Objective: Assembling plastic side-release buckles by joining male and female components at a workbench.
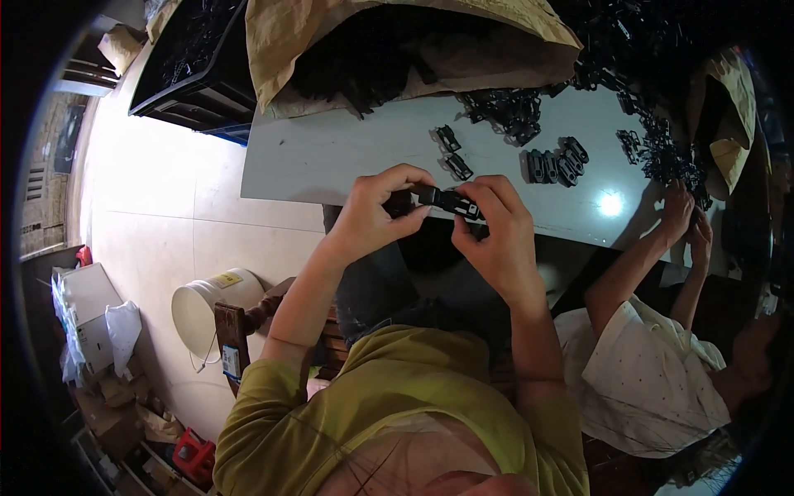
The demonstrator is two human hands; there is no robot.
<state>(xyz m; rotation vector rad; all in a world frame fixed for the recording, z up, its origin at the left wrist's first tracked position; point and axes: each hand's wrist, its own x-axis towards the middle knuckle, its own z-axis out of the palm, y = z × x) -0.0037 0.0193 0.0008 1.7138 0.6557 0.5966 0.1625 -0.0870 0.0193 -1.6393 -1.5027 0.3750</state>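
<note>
Between my two hands, just off the near edge of the white table (306, 165), is a small elongated black plastic part (451, 202) with a pale mark on its side. My left hand (364, 211) pinches its left end, where something dark sits inside the curled fingers and is partly hidden. Thumb and fingers of my right hand (506, 236) close on the right end. Beyond them, two loose black parts (457, 167) lie on the tabletop. Farther right is a small group of similar black parts (552, 165), set side by side.
A large open brown paper bag (281, 58) of black pieces lies at the back, beside a loose pile (509, 116). A black crate (198, 99) stands left. At right, a co-worker's hands (680, 211) touch black pieces. A white bucket (192, 310) is on the floor.
</note>
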